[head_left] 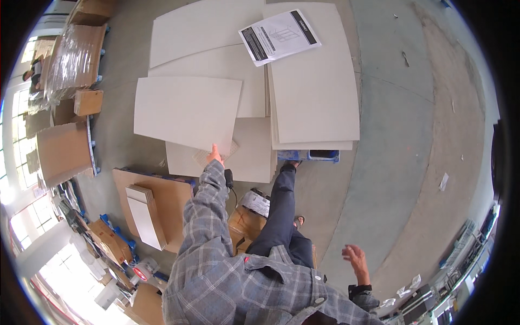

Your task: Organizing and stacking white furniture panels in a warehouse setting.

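Observation:
My left hand point(215, 155) grips the near edge of a flat off-white panel point(187, 111), thumb on its top face and the other fingers hidden beneath. This panel lies over other pale panels, and a piece of patterned sheet point(234, 148) shows under its near corner. My right hand point(356, 259) hangs in the air at the lower right, well away from the boards, its fingers loosely bent and apart with nothing in them. A stack of similar panels point(317, 103) rests to the right, and a printed instruction booklet point(279, 37) lies on top of it.
A blue pallet point(309, 155) shows under the right stack, close to my foot. An opened cardboard box point(246, 222) sits by my legs. Thin boards point(145, 214) lie on a brown sheet at the left. Wrapped cardboard stacks point(76, 57) stand farther left. Paper scraps dot the floor point(390, 151).

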Available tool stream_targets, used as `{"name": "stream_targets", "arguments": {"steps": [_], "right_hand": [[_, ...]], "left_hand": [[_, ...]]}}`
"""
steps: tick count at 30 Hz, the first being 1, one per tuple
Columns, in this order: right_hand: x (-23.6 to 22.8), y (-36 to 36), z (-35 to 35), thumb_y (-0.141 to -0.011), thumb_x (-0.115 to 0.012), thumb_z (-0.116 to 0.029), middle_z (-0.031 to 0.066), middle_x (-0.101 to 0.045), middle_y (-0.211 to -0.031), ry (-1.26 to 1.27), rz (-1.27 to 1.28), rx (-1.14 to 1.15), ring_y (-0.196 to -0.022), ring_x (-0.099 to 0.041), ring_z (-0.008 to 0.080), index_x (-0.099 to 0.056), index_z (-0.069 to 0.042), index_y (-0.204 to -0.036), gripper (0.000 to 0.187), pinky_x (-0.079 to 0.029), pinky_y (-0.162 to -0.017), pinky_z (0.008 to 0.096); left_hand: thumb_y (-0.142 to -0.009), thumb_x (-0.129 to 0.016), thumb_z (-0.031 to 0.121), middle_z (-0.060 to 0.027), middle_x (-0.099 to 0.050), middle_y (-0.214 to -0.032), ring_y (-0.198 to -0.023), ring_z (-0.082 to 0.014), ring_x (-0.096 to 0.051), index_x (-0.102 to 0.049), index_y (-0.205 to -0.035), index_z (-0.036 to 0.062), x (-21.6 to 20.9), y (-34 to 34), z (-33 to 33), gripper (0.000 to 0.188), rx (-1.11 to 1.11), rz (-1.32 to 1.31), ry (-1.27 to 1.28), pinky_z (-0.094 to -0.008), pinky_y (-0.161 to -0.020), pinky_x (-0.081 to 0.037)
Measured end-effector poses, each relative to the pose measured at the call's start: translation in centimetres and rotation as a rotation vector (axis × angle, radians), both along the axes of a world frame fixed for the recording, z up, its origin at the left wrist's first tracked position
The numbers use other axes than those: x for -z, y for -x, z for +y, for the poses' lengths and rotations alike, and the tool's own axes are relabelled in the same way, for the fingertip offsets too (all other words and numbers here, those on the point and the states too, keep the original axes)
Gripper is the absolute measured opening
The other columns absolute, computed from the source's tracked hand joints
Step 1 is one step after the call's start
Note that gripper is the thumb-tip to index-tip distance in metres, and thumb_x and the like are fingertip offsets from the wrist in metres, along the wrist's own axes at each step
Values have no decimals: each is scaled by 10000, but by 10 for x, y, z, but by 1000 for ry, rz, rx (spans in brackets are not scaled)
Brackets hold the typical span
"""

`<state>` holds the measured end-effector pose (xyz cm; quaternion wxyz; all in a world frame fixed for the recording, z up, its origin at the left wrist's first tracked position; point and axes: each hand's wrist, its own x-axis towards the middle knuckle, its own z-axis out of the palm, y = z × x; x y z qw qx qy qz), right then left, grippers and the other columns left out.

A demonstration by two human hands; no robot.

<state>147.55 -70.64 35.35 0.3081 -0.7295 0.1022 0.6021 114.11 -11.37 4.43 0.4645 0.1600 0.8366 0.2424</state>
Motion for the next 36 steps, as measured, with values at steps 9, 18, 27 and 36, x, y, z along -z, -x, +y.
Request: {"name": "stream_targets", "arguments": {"steps": [9, 18, 27, 36], "right_hand": [[-18, -52, 146, -949, -523, -265, 126, -646, -983, -104, -31, -6, -927, -631, 208, -571, 1, -1148, 336, -525, -810, 328], [-27, -66, 129, -944, -524, -257, 117, -654, -970, 29, -63, 1, -885, -638, 191, -572, -5, -1148, 327, -528, -774, 312], [-35, -56, 116, -942, -524, -241, 110, -662, -953, 45, -82, 56, -873, -642, 187, -576, -2, -1134, 311, -531, -758, 305], [-35, -35, 70, -947, -527, -278, 119, -654, -976, 27, -71, 159, -882, -642, 195, -569, -11, -1151, 339, -534, -769, 320]], "left_hand": [[-850, -690, 303, -80, -541, -1198, -985, -220, -592, -409, -1268, 152, -21, -102, -21, 525, 8, -349, -177, -388, -679, -530], [-908, -569, 371, -99, -644, -643, -582, -218, -643, -606, -884, -10, -131, -188, 27, 384, 1130, -76, 125, -319, -611, -534], [-857, -668, 325, -11, -615, -860, -723, -124, -564, -578, -1030, 52, -65, -339, 177, 335, 772, -474, -143, -282, -625, -445], [-885, -625, 156, -6, -602, -894, -724, -107, -562, -543, -1032, 71, -77, -351, 166, 188, 664, -506, -358, -247, -587, -434]]}}
